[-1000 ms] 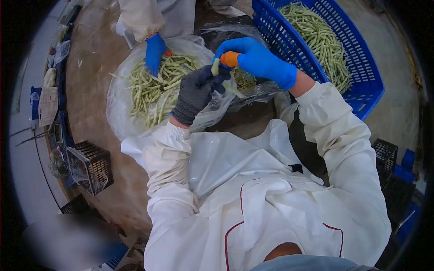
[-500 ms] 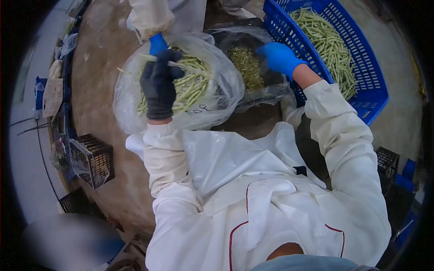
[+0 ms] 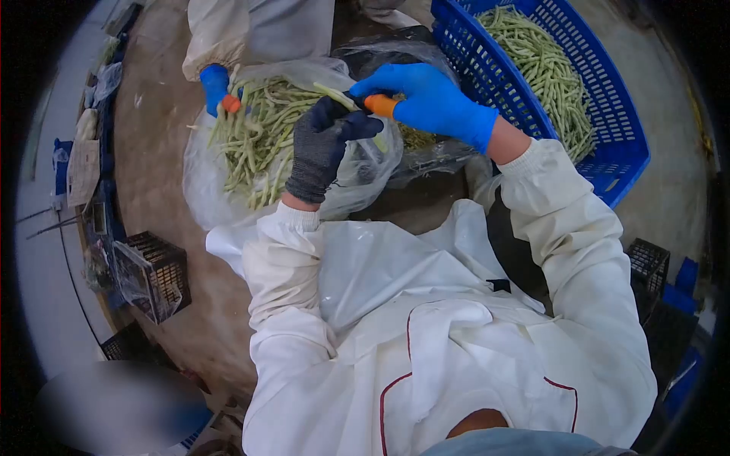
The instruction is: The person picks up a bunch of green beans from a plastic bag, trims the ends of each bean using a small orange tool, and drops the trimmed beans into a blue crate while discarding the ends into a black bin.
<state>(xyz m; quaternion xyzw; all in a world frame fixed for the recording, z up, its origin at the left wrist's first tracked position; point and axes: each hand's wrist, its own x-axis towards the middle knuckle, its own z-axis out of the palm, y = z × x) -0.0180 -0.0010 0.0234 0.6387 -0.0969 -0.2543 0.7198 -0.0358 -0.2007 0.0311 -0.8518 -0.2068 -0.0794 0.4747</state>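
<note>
Pinching a green bean (image 3: pixel 333 91), left hand (image 3: pixel 321 143); knife (image 3: pixel 379 104) in right hand (image 3: pixel 432 100) alongside

Table (image 3: pixel 163 152) under bean bag (image 3: pixel 204 194), blue crate (image 3: pixel 617 163)

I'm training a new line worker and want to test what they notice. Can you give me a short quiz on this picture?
1. True or false: the blue crate holds green beans.
2. What colour is the glove on the left hand, which holds a bean? A) blue B) dark grey C) white
3. Fill in: the right hand grips a tool whose handle is ___.

Key: 1 true; 2 B; 3 orange.
</note>
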